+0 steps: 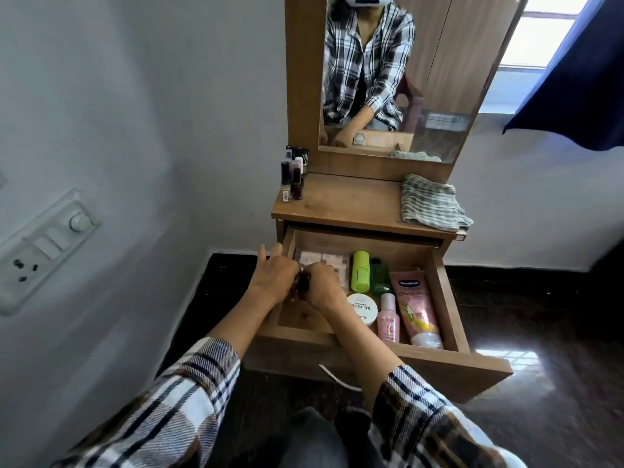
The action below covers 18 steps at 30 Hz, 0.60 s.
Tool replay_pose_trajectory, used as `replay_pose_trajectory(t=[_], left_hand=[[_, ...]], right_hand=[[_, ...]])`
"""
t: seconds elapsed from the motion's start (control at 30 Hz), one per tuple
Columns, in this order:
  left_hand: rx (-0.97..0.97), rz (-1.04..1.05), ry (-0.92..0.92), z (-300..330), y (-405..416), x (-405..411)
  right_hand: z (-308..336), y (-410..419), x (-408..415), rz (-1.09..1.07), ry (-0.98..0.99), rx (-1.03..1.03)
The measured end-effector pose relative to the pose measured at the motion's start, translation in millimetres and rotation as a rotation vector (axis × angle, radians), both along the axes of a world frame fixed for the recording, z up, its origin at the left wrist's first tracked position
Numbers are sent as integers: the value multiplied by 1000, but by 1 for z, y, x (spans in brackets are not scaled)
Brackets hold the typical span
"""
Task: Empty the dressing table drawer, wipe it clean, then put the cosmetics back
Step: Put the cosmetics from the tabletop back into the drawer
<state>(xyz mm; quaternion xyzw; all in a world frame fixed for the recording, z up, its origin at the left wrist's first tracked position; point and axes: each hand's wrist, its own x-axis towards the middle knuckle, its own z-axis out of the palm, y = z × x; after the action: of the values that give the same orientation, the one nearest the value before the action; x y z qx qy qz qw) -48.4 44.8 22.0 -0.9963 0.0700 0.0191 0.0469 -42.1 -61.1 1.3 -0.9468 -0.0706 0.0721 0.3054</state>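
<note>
The open wooden drawer [449,292] at lower centre holds cosmetics. Both hands meet at its left end: the left hand [273,278] and right hand [322,285] have their grip curled round a small dark bottle [301,282] between them.

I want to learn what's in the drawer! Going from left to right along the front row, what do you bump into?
White nail polish remover jar → small pink bottle → pink Vaseline tube.

Both hands [297,282] in open drawer [442,285] (cosmetics [413,309] inside).
</note>
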Motion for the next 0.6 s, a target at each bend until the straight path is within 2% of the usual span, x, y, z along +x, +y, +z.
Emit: replay_pose_trajectory(t=[0.17,0.37,0.6], left_hand=[[65,14,-7,0,-5,3],[-14,-6,-95,-2,-1,4],[-44,14,-92,1,-1,2]], right_hand=[[-1,1,5,26,15,-49],[-3,2,9,7,11,-45],[-6,0,10,17,4,-34]])
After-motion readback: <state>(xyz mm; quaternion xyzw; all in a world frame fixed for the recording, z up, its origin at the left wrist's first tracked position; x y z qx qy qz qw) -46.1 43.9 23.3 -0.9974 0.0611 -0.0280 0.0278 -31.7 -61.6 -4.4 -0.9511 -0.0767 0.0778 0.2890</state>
